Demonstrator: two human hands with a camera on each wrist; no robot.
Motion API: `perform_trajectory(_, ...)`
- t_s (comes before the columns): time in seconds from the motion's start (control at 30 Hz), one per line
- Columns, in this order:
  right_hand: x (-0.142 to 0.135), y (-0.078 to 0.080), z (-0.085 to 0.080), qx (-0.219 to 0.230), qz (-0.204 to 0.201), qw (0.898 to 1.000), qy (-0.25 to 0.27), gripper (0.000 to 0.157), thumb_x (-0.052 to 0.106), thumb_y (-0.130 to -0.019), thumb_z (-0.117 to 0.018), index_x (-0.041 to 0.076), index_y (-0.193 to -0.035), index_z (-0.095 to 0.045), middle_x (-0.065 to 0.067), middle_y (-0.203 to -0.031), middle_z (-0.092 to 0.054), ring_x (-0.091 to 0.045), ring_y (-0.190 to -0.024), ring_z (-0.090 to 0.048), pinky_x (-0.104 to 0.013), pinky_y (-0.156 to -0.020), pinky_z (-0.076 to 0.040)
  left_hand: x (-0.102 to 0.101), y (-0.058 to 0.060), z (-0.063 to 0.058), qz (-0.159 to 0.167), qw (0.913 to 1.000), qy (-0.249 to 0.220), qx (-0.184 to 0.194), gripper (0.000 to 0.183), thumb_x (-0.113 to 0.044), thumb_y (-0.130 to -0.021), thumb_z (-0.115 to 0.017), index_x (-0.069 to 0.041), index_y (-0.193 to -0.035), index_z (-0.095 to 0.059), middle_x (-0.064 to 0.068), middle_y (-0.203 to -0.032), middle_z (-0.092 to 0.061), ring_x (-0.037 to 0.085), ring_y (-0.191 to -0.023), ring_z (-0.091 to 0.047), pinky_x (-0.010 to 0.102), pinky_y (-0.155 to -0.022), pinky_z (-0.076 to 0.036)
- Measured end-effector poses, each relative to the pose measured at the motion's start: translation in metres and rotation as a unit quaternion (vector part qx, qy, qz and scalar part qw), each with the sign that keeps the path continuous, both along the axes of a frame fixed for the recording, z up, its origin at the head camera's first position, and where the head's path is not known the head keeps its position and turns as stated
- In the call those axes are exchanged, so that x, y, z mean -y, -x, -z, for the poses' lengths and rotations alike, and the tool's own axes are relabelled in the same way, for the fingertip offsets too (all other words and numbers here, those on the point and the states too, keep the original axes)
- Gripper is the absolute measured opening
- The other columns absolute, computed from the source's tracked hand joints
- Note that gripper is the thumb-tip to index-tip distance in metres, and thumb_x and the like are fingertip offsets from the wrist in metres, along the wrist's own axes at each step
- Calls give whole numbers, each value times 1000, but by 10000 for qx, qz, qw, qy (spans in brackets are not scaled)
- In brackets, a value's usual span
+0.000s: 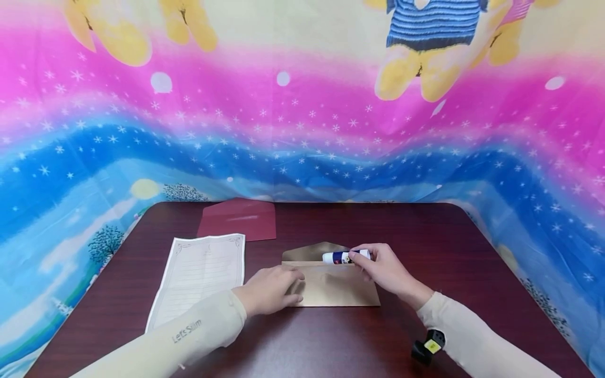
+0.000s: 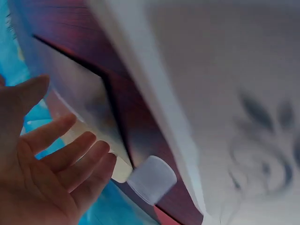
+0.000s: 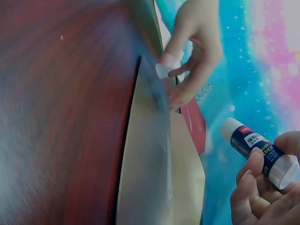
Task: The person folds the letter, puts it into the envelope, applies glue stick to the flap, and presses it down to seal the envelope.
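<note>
A gold envelope point(image 1: 335, 289) lies on the table with its pointed flap point(image 1: 307, 252) unfolded toward the back. Over its left end is my left hand point(image 1: 270, 290), fingers loosely spread and gripping nothing. A white cap point(image 2: 152, 180) lies near those fingertips by the envelope; whether they touch it I cannot tell. My right hand point(image 1: 385, 268) pinches a glue stick point(image 3: 255, 145) between thumb and fingers, above the right part of the envelope. The glue stick has a dark blue label and white ends, and in the head view it lies nearly level, pointing left.
A lined sheet of paper with a decorated border point(image 1: 203, 278) lies to the left, partly under the left sleeve point(image 1: 189, 336). Behind it is a red envelope point(image 1: 238, 220) near the table's back edge. A patterned curtain point(image 1: 302, 126) hangs behind the table.
</note>
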State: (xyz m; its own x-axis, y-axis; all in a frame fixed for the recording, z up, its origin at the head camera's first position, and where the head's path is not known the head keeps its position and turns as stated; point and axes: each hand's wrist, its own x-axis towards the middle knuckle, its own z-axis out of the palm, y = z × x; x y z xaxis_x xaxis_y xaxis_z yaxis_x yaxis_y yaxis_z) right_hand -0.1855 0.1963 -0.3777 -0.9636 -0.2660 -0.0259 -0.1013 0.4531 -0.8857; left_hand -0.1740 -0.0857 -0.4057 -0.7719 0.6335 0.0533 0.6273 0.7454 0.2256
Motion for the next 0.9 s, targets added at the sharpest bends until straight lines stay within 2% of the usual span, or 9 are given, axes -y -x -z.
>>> perform_trajectory(0.13, 2, -5, 1, 279, 142, 9987, 402, 31, 23, -102, -60, -5, -114, -67, -3, -73, -60, -8, -54, -53, -27, -52, -49, -7, -4, -6, -364, 9970, -520, 439, 32, -36, -94, -70, -17, -120, -70, -2, -113, -73, 16, -103, -69, 42, -82, -57)
perform_trajectory(0.23, 6, -11, 1, 622, 265, 9945, 805, 33, 24, -103, -58, -6, -117, -64, 2, -75, -63, -6, -55, -54, -24, -53, -49, -16, -8, -11, -565, 9906, -1028, 707, 32, -34, -96, -67, -16, -122, -71, -1, -120, -74, 20, -112, -69, 45, -89, -57)
perform_trajectory(0.33, 9, -16, 1, 982, 357, 9870, 1221, 37, 26, -104, -56, -7, -120, -61, 5, -78, -65, -5, -56, -55, -21, -55, -49, -24, -12, -14, -729, 9796, -1631, 917, 30, -31, -97, -64, -15, -121, -73, 0, -119, -74, 20, -109, -70, 41, -91, -56)
perform_trajectory(0.43, 12, -22, 0, 1307, 344, 9774, 1626, 43, 27, -105, -54, -8, -128, -56, 8, -81, -67, -2, -57, -56, -19, -57, -49, -30, -15, -17, -873, 9648, -2226, 1096, 26, -27, -97, -62, -15, -117, -74, -1, -112, -76, 16, -100, -70, 33, -84, -55)
perform_trajectory(0.5, 14, -27, -1, 1476, 222, 9712, 1858, 46, 28, -105, -53, -8, -134, -50, 9, -84, -69, 0, -58, -56, -18, -58, -49, -33, -16, -17, -915, 9521, -2637, 1252, 24, -25, -98, -61, -14, -115, -75, -2, -107, -76, 13, -95, -69, 27, -79, -54)
perform_trajectory(0.6, 18, -33, -3, 1704, -20, 9597, 2233, 46, 29, -106, -52, -3, -138, -47, 10, -88, -70, 0, -59, -56, -17, -60, -48, -36, -17, -17, -941, 9260, -3291, 1596, 24, -21, -99, -61, -8, -115, -73, 2, -103, -76, 12, -91, -70, 24, -77, -55)
perform_trajectory(0.77, 25, -41, -2, 1810, -553, 9425, 2753, 34, 28, -105, -53, 11, -134, -50, 10, -93, -69, -1, -62, -58, -17, -59, -46, -42, -21, -23, -1118, 8848, -4032, 2051, 31, -24, -100, -60, -3, -122, -68, 13, -112, -75, 21, -99, -71, 33, -86, -56)
perform_trajectory(0.83, 28, -45, 0, 1780, -793, 9371, 2896, 33, 28, -106, -51, 13, -135, -47, 9, -95, -68, -2, -63, -58, -17, -59, -45, -44, -24, -26, -1180, 8619, -4351, 2323, 34, -24, -101, -58, -1, -126, -64, 17, -120, -72, 28, -106, -69, 39, -88, -57)
perform_trajectory(0.9, 30, -48, 3, 1721, -1027, 9320, 3019, 35, 26, -107, -50, 12, -138, -43, 8, -98, -67, -2, -65, -59, -17, -58, -46, -46, -26, -29, -1257, 8350, -4692, 2584, 37, -24, -102, -57, 0, -129, -62, 20, -125, -70, 31, -111, -67, 42, -88, -57)
